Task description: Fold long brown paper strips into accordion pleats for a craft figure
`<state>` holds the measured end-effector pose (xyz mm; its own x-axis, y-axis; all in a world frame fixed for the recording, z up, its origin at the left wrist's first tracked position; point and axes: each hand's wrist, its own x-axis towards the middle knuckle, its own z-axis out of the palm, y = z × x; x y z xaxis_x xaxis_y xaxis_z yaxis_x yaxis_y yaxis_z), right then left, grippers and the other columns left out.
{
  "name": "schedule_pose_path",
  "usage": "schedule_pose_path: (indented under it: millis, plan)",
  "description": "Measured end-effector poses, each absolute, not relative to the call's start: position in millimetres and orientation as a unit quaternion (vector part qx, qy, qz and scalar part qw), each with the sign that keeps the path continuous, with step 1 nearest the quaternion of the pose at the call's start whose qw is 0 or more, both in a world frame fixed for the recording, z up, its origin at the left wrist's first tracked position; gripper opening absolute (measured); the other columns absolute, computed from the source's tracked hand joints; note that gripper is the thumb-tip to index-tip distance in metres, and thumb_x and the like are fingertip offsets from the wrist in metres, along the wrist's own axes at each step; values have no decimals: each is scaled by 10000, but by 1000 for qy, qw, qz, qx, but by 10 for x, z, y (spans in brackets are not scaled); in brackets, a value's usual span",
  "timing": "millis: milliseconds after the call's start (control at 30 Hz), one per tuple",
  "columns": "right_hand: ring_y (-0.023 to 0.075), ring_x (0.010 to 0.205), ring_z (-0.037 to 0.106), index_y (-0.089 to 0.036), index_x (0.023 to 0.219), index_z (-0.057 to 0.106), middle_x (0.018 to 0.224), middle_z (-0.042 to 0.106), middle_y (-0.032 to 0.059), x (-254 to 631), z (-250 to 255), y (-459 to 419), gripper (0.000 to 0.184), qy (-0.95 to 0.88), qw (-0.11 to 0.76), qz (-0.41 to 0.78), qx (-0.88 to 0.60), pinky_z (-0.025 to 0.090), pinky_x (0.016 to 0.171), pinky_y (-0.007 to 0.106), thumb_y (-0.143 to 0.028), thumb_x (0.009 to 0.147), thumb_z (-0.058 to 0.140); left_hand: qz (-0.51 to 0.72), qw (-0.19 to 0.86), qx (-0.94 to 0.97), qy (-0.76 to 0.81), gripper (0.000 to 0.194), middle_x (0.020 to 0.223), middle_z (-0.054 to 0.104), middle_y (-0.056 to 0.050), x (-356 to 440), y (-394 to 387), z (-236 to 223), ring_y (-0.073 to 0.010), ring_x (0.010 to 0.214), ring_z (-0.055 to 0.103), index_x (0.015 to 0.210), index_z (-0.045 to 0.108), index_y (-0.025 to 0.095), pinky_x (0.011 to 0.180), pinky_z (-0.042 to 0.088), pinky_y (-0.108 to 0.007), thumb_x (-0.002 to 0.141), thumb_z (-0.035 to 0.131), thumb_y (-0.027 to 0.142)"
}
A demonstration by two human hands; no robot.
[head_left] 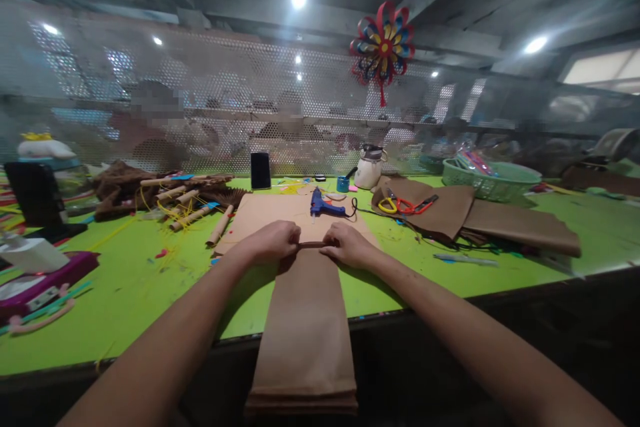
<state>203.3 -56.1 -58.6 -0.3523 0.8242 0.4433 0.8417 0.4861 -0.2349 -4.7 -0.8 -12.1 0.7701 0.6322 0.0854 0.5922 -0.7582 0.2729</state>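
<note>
A long strip of brown kraft paper [306,320], layered at its near end, runs from the table over its front edge toward me. At its far end, a narrow folded edge stretches between my two hands. My left hand [283,240] has its fingers closed on the left end of that fold. On the right end, my right hand [345,245] pinches the paper between thumb and fingers. Beneath my hands lies a tan board [255,212]. A blue glue gun [325,203] rests on the board just beyond them.
Rolled paper tubes [187,217] and yellow strings lie left. Scissors with orange handles [411,205] rest on brown paper [450,210] at right, near a green basket [493,180]. A phone [261,170] and a white jug [370,167] stand behind. A purple power strip [55,287] sits far left.
</note>
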Motion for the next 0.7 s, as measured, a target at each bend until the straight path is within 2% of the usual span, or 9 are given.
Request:
schedule_pose_path:
  millis: [167,433,567,700]
  plan:
    - [130,720,482,-133,751,622,752,562,44,1992,-580,-547,75,-814,267,9,-516,350,627,235,-202,757,596,94,97,934,330,183,569,531,-29,-27,-59,-100,-123,497,386,648,579,149,514,264,-255,718,493,296]
    - [139,745,457,-131,739,563,764,528,45,2000,-633,-552,48,-834,271,-35,-478,345,637,241,-157,779,552,88,109,937,320,169,606,543,-38,-57,-27,-116,-141,528,414,664,568,152,519,270,-260,704,468,282]
    - [157,779,430,-139,711,528,759,509,55,1988,-628,-561,102,-858,231,-89,-451,335,643,252,-118,802,488,68,104,940,318,140,621,553,-21,-82,19,-131,-129,531,415,689,556,162,493,251,-242,703,460,263]
    - [170,796,425,-138,733,523,781,517,69,1969,-583,-597,72,-868,174,-141,-444,325,639,261,-112,790,487,52,102,942,314,142,647,577,-22,-116,106,-187,-134,547,443,705,558,166,482,256,-235,703,451,260]
